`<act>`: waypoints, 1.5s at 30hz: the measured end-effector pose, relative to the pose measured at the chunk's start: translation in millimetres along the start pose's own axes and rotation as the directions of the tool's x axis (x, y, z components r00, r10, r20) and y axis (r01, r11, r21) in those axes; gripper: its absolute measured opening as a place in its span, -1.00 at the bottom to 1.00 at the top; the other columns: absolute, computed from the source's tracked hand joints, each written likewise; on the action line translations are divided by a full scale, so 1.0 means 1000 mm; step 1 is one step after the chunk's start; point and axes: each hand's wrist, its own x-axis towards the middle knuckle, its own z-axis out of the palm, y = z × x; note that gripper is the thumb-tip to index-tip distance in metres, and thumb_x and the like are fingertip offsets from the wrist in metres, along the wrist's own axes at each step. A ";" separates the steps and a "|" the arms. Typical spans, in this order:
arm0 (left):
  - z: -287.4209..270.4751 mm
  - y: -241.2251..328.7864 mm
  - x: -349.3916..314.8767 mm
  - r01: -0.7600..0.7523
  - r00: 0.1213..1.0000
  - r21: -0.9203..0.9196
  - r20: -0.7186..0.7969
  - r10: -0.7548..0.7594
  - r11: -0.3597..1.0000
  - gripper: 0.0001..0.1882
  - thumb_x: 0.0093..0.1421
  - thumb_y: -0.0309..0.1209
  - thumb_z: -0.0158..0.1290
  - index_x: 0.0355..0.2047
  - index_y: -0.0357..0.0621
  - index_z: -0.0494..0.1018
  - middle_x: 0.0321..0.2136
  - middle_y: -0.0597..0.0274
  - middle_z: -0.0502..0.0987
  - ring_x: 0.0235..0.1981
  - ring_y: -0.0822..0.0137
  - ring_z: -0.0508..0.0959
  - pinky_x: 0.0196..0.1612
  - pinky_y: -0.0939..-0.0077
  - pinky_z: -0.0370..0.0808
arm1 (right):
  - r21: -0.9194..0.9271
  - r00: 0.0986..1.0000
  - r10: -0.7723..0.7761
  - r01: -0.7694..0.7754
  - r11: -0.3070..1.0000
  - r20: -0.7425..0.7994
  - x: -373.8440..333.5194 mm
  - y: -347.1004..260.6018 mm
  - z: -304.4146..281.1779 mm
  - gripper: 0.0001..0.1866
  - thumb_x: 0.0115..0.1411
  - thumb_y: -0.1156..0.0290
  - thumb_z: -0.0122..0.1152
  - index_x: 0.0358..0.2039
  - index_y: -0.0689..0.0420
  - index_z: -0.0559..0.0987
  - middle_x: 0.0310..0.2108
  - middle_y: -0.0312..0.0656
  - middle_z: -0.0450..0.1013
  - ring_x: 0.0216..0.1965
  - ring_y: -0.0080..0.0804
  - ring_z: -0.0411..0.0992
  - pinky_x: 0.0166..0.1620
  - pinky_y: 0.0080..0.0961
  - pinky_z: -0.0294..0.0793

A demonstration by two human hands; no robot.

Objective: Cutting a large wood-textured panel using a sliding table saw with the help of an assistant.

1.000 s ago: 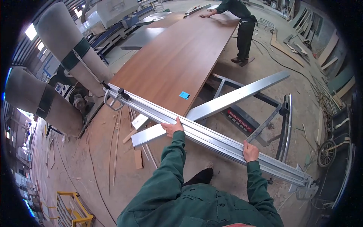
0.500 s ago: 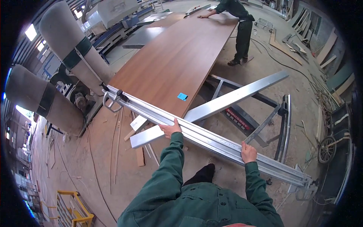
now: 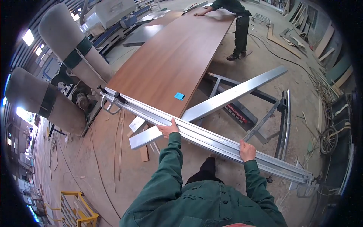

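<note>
Shifted slightly leftward in view since the earlier frame: metal rail (image 3: 204, 138), brown panel (image 3: 162, 68), left hand (image 3: 169, 129) and right hand (image 3: 247, 151), all together, probably from a small turn of the head. Brought nearer to the rail from below: dark-trousered leg (image 3: 206, 169). Suggesting, as a judgement, a small step with the rail held steady, rather than any fresh hold.

Grip of the left hand: closed on the near side of the rail, thumb on top, just beside the panel's near right corner. Grip of the right hand: curled over the same rail, well apart from the left and out past the panel's right edge. Cannot tell how tightly pressed, with the undersides hidden.

Running slantwise along the panel's near edge: the rail, left end by the near left corner, right end well beyond the right edge. Cannot tell whether touching the panel. Passing under the rail at the near right corner: silver beam (image 3: 238, 92). Near that corner, on the panel: blue tag (image 3: 179, 96). Leaning over the far right corner: co-worker (image 3: 241, 28), one hand on the panel.
</note>
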 end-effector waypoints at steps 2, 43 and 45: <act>-0.007 -0.006 0.001 0.002 1.000 0.002 -0.001 -0.002 1.000 0.09 -0.19 0.03 0.21 0.19 -0.23 -0.13 0.12 0.03 0.14 0.06 0.03 0.27 0.06 0.02 0.17 | -0.001 1.000 -0.010 0.010 1.000 0.002 -0.011 -0.001 0.001 -0.49 0.20 0.03 -0.22 -0.56 0.16 0.55 -0.54 0.10 0.43 -0.43 0.10 0.40 -0.33 -0.08 0.34; -0.190 -0.160 0.008 0.050 0.995 0.089 0.083 -0.057 0.995 0.14 -0.16 0.08 0.17 0.22 -0.21 -0.25 0.16 0.06 0.08 0.09 0.06 0.26 0.08 -0.10 0.12 | -0.006 0.998 -0.019 0.019 1.000 -0.063 -0.245 -0.050 0.014 -0.47 0.19 0.01 -0.19 -0.62 0.17 0.52 -0.58 0.10 0.41 -0.45 0.08 0.39 -0.36 -0.07 0.32; -0.196 -0.165 0.010 0.044 0.995 0.075 0.084 -0.051 0.996 0.14 -0.16 0.08 0.17 0.22 -0.22 -0.25 0.16 0.06 0.07 0.09 0.06 0.26 0.09 -0.12 0.10 | 0.002 0.998 -0.020 0.021 1.000 -0.064 -0.253 -0.053 0.015 -0.47 0.19 0.01 -0.19 -0.62 0.17 0.52 -0.58 0.10 0.41 -0.45 0.08 0.39 -0.36 -0.07 0.32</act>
